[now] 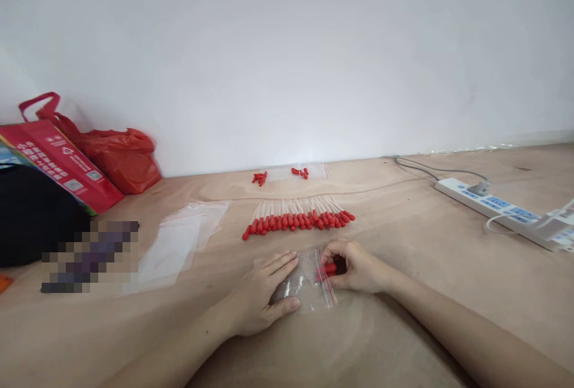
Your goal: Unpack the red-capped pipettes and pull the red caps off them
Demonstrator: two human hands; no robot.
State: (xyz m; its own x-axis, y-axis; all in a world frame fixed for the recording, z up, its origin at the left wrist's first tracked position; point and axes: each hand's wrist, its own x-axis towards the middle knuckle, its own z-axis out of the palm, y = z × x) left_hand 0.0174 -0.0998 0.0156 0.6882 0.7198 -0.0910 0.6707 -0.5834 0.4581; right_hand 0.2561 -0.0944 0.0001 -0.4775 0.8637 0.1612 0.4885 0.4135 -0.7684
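A clear zip bag (307, 292) with a red line along its mouth lies flat on the table before me. My left hand (266, 292) rests on the bag's left part, thumb and fingers spread. At the mouth, on the right, my right hand (352, 265) curls its fingers round small red pieces (326, 271), which reach partly into the bag. Their far ends are hidden by the hand and plastic. Just beyond the bag, a row of thin white sticks with red bulb-shaped ends (298, 220) lies with the red ends toward me.
Several flat clear bags (174, 244) lie to the left. Near the wall are two small groups of red-ended pieces (260, 179) on clear plastic. A power strip (497, 202) with cables stands right. Red bags (121, 158) and a black item (40, 214) fill the left edge.
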